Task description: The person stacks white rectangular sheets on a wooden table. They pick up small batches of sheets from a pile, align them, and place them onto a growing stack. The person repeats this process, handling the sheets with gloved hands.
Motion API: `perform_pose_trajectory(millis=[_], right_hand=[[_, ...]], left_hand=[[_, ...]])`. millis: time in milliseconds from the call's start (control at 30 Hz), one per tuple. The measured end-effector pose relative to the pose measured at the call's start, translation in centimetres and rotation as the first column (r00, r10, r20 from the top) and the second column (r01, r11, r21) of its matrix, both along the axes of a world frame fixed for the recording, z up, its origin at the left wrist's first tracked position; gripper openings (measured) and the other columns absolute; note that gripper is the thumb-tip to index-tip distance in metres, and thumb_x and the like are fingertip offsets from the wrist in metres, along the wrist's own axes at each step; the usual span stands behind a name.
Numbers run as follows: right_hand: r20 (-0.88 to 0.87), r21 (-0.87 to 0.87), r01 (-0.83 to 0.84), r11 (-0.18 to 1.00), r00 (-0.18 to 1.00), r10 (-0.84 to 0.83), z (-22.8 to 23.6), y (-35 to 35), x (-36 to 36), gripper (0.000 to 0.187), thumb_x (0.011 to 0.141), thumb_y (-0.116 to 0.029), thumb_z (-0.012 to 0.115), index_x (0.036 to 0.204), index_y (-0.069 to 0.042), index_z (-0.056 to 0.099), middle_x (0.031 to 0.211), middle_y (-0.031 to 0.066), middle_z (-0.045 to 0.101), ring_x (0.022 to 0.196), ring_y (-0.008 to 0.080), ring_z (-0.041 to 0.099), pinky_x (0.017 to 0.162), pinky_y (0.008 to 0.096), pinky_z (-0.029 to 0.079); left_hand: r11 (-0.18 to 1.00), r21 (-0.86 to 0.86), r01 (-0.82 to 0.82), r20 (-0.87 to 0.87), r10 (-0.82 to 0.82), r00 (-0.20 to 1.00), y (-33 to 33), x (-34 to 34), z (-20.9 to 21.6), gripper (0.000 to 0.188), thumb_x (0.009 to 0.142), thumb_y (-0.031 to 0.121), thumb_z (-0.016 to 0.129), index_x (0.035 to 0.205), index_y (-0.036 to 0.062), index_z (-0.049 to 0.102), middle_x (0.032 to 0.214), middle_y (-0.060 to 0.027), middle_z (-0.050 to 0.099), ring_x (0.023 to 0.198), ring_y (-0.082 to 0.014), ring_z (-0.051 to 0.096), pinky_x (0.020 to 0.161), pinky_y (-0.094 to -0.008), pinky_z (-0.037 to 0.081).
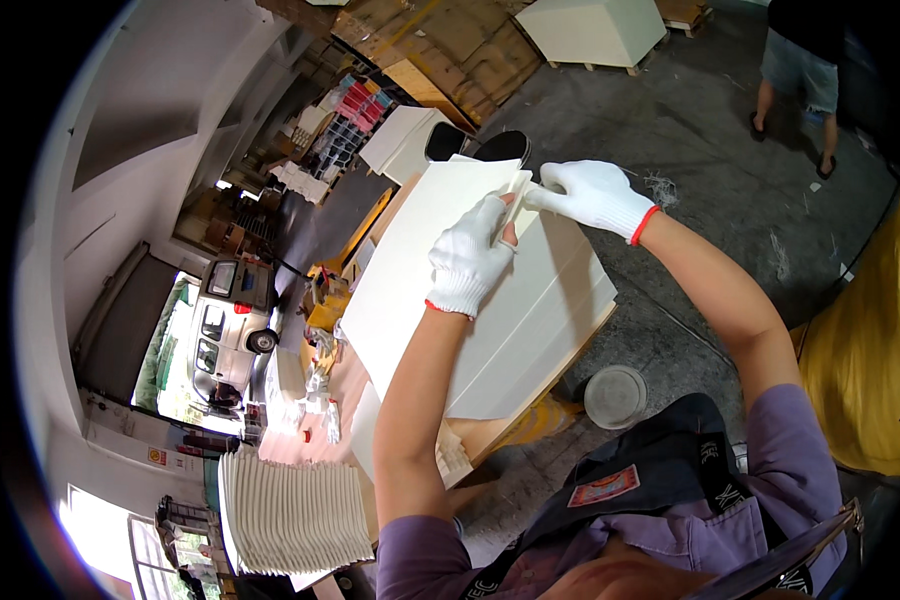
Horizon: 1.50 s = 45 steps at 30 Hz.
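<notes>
One white sheet (395, 270) is pinched at its edge by the fingers (544, 197) of one left hand (470, 255) and one right hand (592, 195).

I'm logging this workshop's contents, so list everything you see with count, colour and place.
Table: one, light brown, centre
Sheets: count unclear, white, on the table
Board stack: one, cream, lower left
Van: one, light-coloured, left
Round container: one, grey, floor beside table
Seats: two, black, beyond table
Sack-like object: one, yellow, far right
Large block: one, white, top
Cardboard: count unclear, brown, top
Small items: count unclear, mixed, left
Other person: one, dark top, upper right
Left hand: one, white-gloved, on sheets
Right hand: one, white-gloved, at sheets' edge
</notes>
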State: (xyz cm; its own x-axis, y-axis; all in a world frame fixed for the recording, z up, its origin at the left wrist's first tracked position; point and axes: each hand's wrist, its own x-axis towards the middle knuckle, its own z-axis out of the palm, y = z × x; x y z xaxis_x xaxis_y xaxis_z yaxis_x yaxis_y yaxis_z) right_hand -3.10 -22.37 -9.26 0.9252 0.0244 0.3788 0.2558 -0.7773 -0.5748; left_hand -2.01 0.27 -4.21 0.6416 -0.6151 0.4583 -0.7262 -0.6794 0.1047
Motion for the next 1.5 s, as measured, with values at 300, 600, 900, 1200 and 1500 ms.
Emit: perform_pose_trajectory(millis=[300,600,900,1200,1500], right_hand=[[0.364,-0.271,-0.056,0.961,0.918,0.156,0.8,-1.0,1.6,0.046,0.1,-0.054,0.049,0.102,-0.014,0.07,0.084,0.0136,0.068,0.082,0.0353,0.068,0.073,0.0451,0.053],[0.129,0.396,-0.083,0.914,0.991,0.034,0.5,2.1,1.8,0.048,0.106,-0.049,0.04,0.103,-0.009,0.066,0.104,0.0188,0.07,0.101,0.0386,0.066,0.085,0.0458,0.05],[0.217,0.404,-0.059,0.913,0.976,-0.033,-1.0,2.6,2.1,0.046,0.107,-0.049,0.04,0.102,-0.009,0.062,0.094,0.0183,0.068,0.092,0.04,0.066,0.078,0.0485,0.049],[0.13,0.355,-0.005,0.935,0.991,-0.044,-0.9,2.5,2.4,0.049,0.107,-0.053,0.044,0.116,-0.01,0.065,0.104,0.0165,0.07,0.097,0.0376,0.067,0.083,0.0455,0.051],[0.108,0.388,-0.008,0.922,0.994,-0.037,-1.1,2.6,2.3,0.049,0.107,-0.053,0.044,0.119,-0.01,0.065,0.106,0.0165,0.07,0.098,0.0376,0.067,0.083,0.0454,0.052]], left_hand=[[0.992,0.054,-0.111,-0.04,0.113,0.993,-1.5,3.3,0.4,0.033,0.093,0.029,0.07,0.125,0.0219,0.069,0.114,-0.013,0.074,0.101,-0.0368,0.071,0.085,-0.0454,0.056],[0.975,-0.216,-0.057,-0.412,-0.039,0.91,0.3,2.9,-0.2,0.041,0.096,0.02,0.071,0.134,0.0064,0.065,0.123,-0.0111,0.073,0.115,-0.0205,0.067,0.096,-0.0322,0.052],[0.973,-0.205,-0.102,-0.495,-0.014,0.869,-0.4,1.5,0.6,0.042,0.094,0.017,0.074,0.134,0.0066,0.066,0.129,-0.0102,0.07,0.119,-0.0196,0.063,0.101,-0.0313,0.048],[0.967,-0.253,-0.013,-0.351,-0.079,0.933,0.2,2.4,-0.5,0.035,0.095,0.022,0.072,0.129,0.0148,0.071,0.105,-0.0167,0.074,0.095,-0.0251,0.071,0.088,-0.0333,0.053],[0.973,-0.211,-0.097,-0.487,-0.018,0.873,-0.1,2.1,-0.4,0.033,0.096,0.011,0.074,0.129,0.0076,0.069,0.091,0.002,0.063,0.081,-0.0077,0.055,0.073,-0.0255,0.047]])
